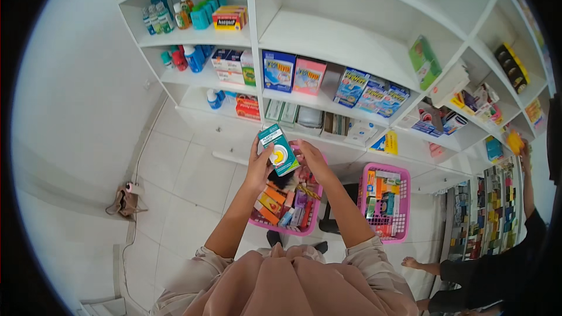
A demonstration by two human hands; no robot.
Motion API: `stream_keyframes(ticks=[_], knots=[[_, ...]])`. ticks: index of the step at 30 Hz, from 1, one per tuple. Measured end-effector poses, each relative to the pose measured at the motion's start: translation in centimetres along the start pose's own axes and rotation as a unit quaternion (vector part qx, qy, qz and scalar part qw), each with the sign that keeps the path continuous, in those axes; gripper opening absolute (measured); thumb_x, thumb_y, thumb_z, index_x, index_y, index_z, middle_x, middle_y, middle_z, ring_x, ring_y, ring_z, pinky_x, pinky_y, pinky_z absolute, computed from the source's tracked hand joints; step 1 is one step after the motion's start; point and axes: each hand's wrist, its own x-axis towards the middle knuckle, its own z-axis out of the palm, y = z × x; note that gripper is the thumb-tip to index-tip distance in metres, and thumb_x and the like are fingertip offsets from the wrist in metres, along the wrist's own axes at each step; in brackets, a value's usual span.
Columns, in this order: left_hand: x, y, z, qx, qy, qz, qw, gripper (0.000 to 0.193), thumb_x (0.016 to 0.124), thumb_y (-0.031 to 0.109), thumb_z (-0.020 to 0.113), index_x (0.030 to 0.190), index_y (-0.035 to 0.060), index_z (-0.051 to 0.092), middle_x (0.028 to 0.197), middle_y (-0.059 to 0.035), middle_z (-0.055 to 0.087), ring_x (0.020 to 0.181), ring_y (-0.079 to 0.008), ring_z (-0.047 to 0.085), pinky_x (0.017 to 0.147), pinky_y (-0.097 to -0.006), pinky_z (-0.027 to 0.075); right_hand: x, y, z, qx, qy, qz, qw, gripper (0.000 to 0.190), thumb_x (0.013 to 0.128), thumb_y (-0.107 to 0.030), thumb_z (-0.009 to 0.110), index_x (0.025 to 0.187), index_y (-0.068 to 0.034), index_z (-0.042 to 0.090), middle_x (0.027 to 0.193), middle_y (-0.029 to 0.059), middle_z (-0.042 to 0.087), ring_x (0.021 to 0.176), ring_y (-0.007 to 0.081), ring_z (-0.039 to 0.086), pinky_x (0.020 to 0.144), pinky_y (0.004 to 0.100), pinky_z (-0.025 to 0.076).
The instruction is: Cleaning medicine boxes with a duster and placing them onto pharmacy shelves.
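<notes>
My left hand [259,167] grips a teal and white medicine carton [281,151], its thumb lying across the front. The carton bears writing and a yellow stomach picture, and is tilted above a pink plastic basket [287,229]. Close to the carton's right edge is my right hand [314,160], fingers curved and a little apart; whether a fingertip touches the carton is hard to see. Inside the basket beneath are mixed cartons, among them orange boxes [270,204] and purple packs [300,199]. My forearms and the carton hide part of the basket.
White shelving [333,30] stands ahead, holding KoolFever boxes [279,71], Asepso soap [229,17] and bottles [199,16]. Another pink basket [407,202] with cartons is at right, near a dark stool [329,224]. A co-worker [496,267] reaches toward the right shelves. A bag [125,202] lies left.
</notes>
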Motion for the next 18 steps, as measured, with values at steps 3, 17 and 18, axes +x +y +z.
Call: stream_keyframes(ticks=[3,17,18], knots=[[-0.1,2.1,2.0,0.035,-0.028,0.033,0.998,0.069,0.094,0.017,0.063,0.151,0.0192,0.024,0.118,-0.0066,0.059,0.100,-0.0147,0.062,0.078,-0.0289,0.052,-1.9,-4.3,1.1,-0.045,-0.026,0.003,0.999,0.060,0.091,-0.048,0.060,0.128,-0.002,0.051,0.098,0.0130,0.063,0.050,0.0156,0.062,0.040,0.0232,0.049],[-2.0,10.8,13.0,0.226,-0.214,0.292,0.904,0.075,0.094,0.012,0.061,0.154,0.0128,0.017,0.121,-0.0096,0.056,0.108,-0.0133,0.054,0.093,-0.0261,0.043,-6.5,-13.7,1.5,-0.019,0.018,-0.206,0.978,0.042,0.089,-0.019,0.070,0.123,-0.004,0.053,0.102,0.0085,0.066,0.084,0.0157,0.068,0.058,0.0265,0.058],[-1.9,11.3,14.0,0.234,-0.222,0.324,0.889,0.074,0.094,0.011,0.060,0.154,0.0107,0.017,0.122,-0.0105,0.055,0.108,-0.0147,0.053,0.095,-0.0274,0.042,-6.7,-14.6,1.2,-0.009,0.020,-0.218,0.976,0.043,0.088,-0.018,0.071,0.124,-0.004,0.052,0.104,0.0088,0.065,0.085,0.0165,0.068,0.058,0.0264,0.058]])
